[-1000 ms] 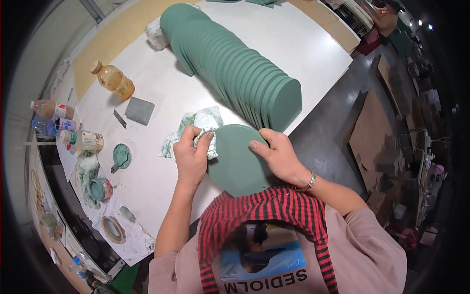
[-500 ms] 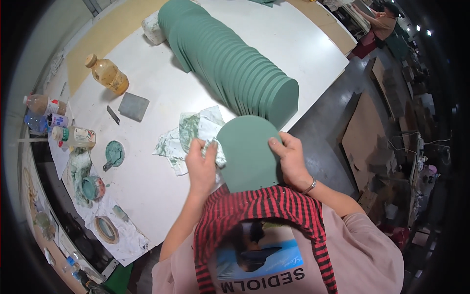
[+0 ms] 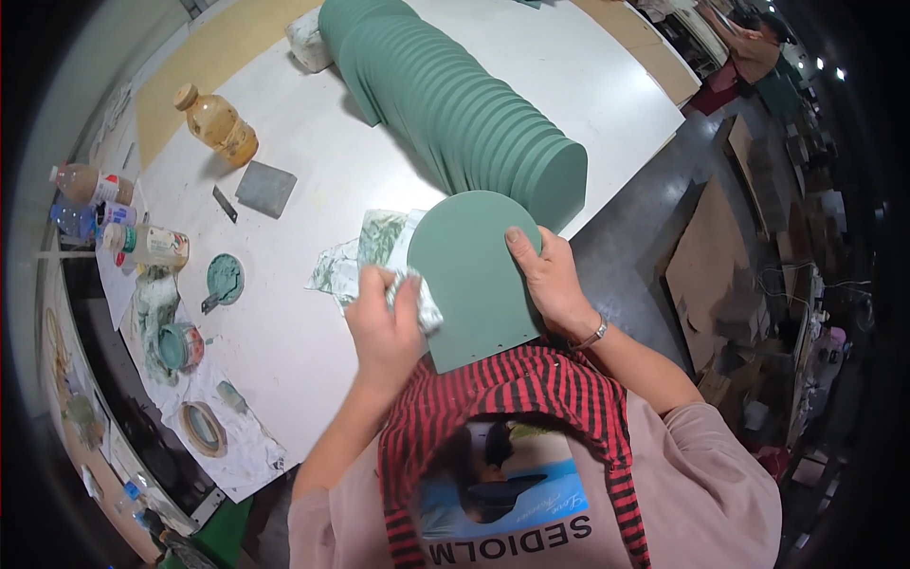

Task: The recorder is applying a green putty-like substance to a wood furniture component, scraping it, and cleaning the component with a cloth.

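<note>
Green panel (image 3: 474,275), what shape is that thing exactly?

Kinda like an arch, tbh. Rounded at the top, one straight edge at the bottom, flat, matte, pretty much the same even green all over. There are a few tiny dark dots along the straight edge, too small to say if they're holes.

Cool. Where's it at?

Held up in front of the person, between both hands, straight edge slanting up to the right, just by the red-and-black striped apron (image 3: 493,384).

And the fingers?

Right hand (image 3: 557,286) is grasping the right edge, thumb on the face, the rest tucked behind where I can't see. Left hand (image 3: 385,318) is a bit blurry, but it's pinching a white cloth (image 3: 381,237) with green smears, right at the left edge.

Anything matching nearby?

Yep, a long row of same-colour panels (image 3: 445,104) on the white bench (image 3: 284,351), overlapping like slices.
</note>
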A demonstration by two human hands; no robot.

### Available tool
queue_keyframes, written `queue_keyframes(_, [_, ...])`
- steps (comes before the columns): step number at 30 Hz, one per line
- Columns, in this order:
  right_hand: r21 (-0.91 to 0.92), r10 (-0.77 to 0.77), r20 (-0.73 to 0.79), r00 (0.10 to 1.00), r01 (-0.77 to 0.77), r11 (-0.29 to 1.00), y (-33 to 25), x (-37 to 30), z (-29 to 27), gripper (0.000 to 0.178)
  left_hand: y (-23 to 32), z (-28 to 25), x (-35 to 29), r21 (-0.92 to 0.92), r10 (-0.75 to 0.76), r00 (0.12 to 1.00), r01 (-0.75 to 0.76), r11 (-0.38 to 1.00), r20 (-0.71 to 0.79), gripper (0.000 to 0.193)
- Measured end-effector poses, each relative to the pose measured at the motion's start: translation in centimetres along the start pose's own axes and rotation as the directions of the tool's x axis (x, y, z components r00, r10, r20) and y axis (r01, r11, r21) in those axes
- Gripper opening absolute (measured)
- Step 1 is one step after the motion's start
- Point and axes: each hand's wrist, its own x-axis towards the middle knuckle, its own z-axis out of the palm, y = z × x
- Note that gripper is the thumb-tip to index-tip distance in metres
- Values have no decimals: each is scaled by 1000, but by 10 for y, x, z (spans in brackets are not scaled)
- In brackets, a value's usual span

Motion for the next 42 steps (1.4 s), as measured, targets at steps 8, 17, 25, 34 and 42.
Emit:
queue_keyframes(8, [-427,12,370,929,159,890,-22,-4,30,44,14,10,91,181,95,859,-213,960,503,16])
queue_keyframes(17, [-464,139,442,886,92,881,-39,-2,26,45,10,-35,69,249,-88,866,-43,967,492,21])
queue_keyframes(25, [-540,71,511,857,256,802,-44,10,49,45,11,-15,74,305,157,899,-297,905,409,18])
queue_keyframes(34, [-290,114,286,951,-28,957,-11,-3,12,41,-20,-21,51,139,-69,949,27,990,309,19])
queue_keyframes(42, [-208,-46,166,985,81,975,-8,0,9,38,-22,-22,8,98,-134,983,122,988,127,15])
